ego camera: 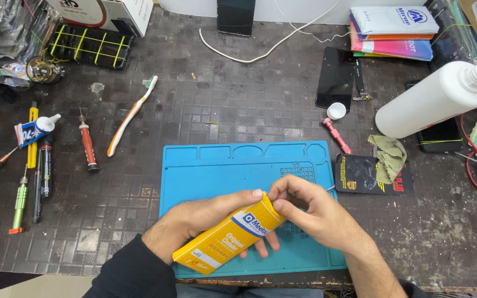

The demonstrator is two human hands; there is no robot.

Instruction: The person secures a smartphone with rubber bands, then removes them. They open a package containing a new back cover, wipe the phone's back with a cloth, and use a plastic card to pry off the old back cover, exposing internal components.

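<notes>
A long yellow carton with a blue and white end (230,234) lies tilted over the blue work mat (216,165). My left hand (202,218) is wrapped around the carton from behind, thumb along its top. My right hand (313,209) pinches the carton's upper end with its fingertips. Both hands hover over the front half of the mat.
Screwdrivers (88,148), a glue tube (37,129) and a toothbrush (131,116) lie left of the mat. Right of it are a white bottle on its side (434,99), a green cloth (390,157), a pink tool (337,135), a black phone (335,77) and stacked packets (393,33). A white cable (260,52) runs along the back.
</notes>
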